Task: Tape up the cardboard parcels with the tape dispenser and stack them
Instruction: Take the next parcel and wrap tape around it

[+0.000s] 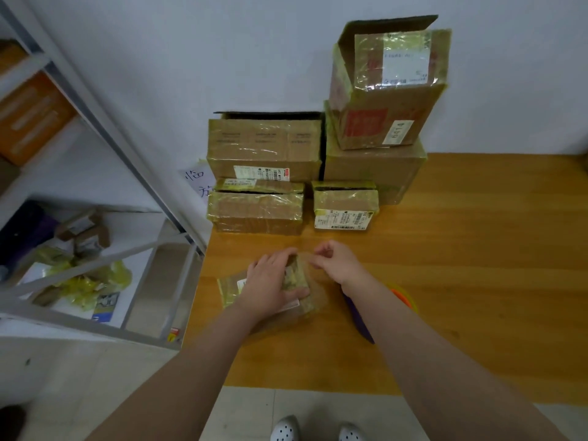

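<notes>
Bench (477, 281): wooden, I see taped parcels (264, 148) stacked against white wall (191, 58).
Shelf (105, 148): metal, at left.
Left hand (270, 288): fingers flat, pressing small parcel (229, 289).
Right hand (340, 262): fingers pinching clear tape (313, 291).

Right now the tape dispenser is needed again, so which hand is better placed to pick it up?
Probably the right hand: the purple-and-orange tape dispenser lies just under its forearm, while the left hand presses flat on the small brown cardboard parcel, steadying it.
</notes>
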